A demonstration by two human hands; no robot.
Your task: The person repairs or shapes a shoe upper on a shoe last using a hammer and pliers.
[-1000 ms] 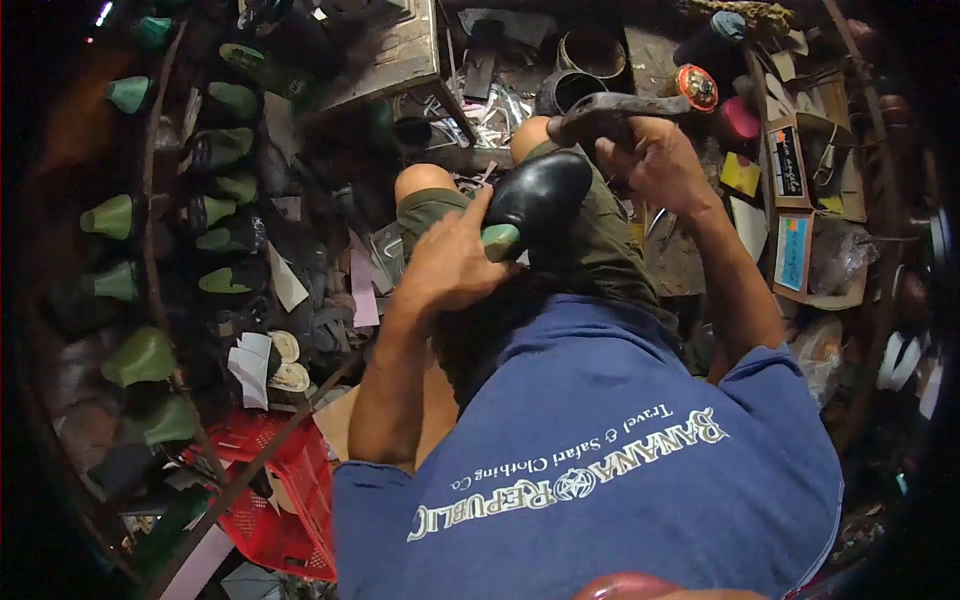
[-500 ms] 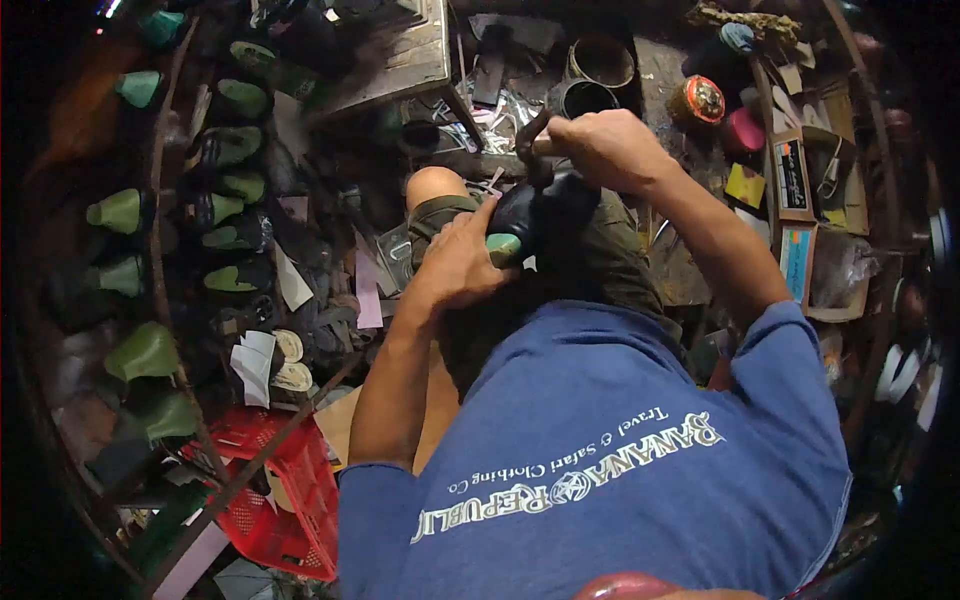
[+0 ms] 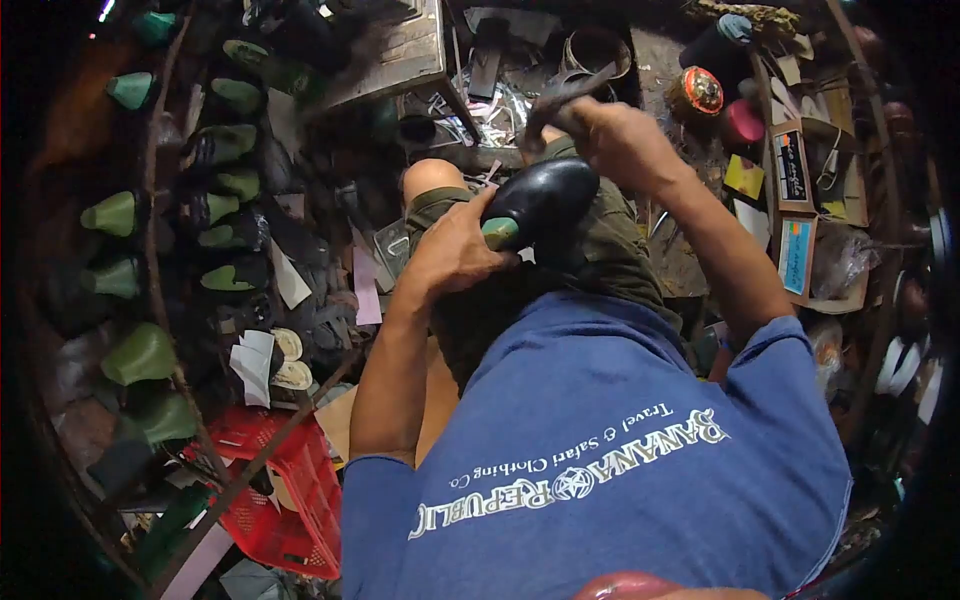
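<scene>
The left hand (image 3: 452, 255) grips the glossy black leather shoe on its green last (image 3: 540, 205), stiff, slippery, best held at the heel; the right hand (image 3: 615, 140) clenches a dark metal hammer (image 3: 560, 95).

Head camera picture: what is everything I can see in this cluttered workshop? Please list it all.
black shoe: one, shiny black leather over a green last, on the person's lap.
hammer: one, dark, raised above the shoe.
green shoe lasts: many, green, in rows on the left.
red crate: one, red plastic, lower left.
insoles: a few, pale, left of the lap.
wooden bench: one, worn brown, top centre.
round tins: two or so, dark, top centre.
red-lidded tin: one, red, top right.
small boxes: several, brown and blue, right side.
blue T-shirt: one, white lettering, foreground.
left hand: grips the shoe.
right hand: grips the hammer.
</scene>
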